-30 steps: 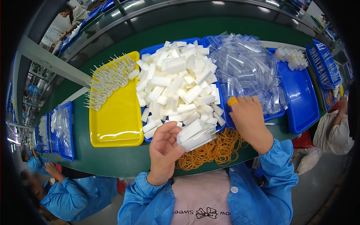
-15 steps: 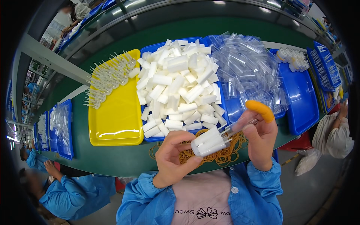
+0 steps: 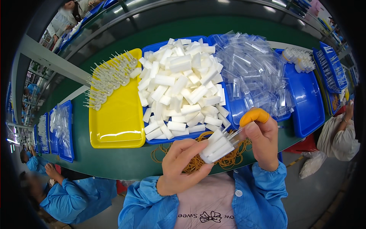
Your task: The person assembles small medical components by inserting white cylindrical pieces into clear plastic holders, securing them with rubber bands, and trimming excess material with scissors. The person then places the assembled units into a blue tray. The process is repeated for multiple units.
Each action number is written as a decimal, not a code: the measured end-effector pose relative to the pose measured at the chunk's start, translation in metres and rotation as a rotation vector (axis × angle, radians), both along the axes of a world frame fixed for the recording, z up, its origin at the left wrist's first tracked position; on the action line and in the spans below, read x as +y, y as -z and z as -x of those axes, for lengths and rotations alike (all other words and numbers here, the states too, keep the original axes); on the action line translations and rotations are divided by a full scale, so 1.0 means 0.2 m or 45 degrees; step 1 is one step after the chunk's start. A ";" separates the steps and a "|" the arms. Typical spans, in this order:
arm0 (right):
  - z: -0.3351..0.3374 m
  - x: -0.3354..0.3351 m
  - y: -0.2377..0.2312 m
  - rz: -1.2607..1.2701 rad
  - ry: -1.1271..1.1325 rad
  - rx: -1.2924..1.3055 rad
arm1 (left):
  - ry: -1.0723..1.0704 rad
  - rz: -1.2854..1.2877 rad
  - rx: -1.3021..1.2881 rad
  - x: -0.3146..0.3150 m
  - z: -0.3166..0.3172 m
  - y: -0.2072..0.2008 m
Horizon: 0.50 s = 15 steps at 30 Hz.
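My left hand (image 3: pixel 180 164) is closed around a bundle of white foam blocks (image 3: pixel 218 148) with clear plastic about them, held tilted over the table's near edge. Thumb and fingers grip the bundle from its left end. My right hand (image 3: pixel 264 142) pinches a clear plastic sleeve (image 3: pixel 236 136) at the bundle's right end, touching or nearly touching it. An orange finger cot (image 3: pixel 254 116) covers one right fingertip. Under the bundle lies a heap of tan rubber bands (image 3: pixel 194 165), partly hidden by my left hand.
A blue tray (image 3: pixel 151 140) is heaped with white foam blocks; right of it, another holds clear plastic sleeves (image 3: pixel 248 68). At left, a yellow tray (image 3: pixel 116 129) carries white thin-stemmed parts (image 3: pixel 110 78). A further blue tray (image 3: pixel 305 103) stands right. Co-workers sit at both sides.
The bundle and my left hand have shifted slightly right. My right hand has come down and left, bringing the clear sleeve close against the bundle's end.
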State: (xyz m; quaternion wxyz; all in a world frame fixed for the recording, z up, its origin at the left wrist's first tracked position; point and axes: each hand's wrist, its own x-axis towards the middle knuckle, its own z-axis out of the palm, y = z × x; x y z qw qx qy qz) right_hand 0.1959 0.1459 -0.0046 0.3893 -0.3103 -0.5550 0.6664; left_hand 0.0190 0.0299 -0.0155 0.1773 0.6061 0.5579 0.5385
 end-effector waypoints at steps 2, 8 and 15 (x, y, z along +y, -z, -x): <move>0.00 0.00 0.00 0.040 -0.013 0.020 | -0.008 0.029 0.101 0.00 -0.01 -0.02; 0.00 0.00 -0.06 -0.371 0.059 -0.224 | 0.027 -0.020 0.306 0.01 -0.01 -0.01; 0.00 0.01 -0.06 -0.358 -0.036 -0.232 | 0.017 0.056 0.010 0.03 -0.01 -0.02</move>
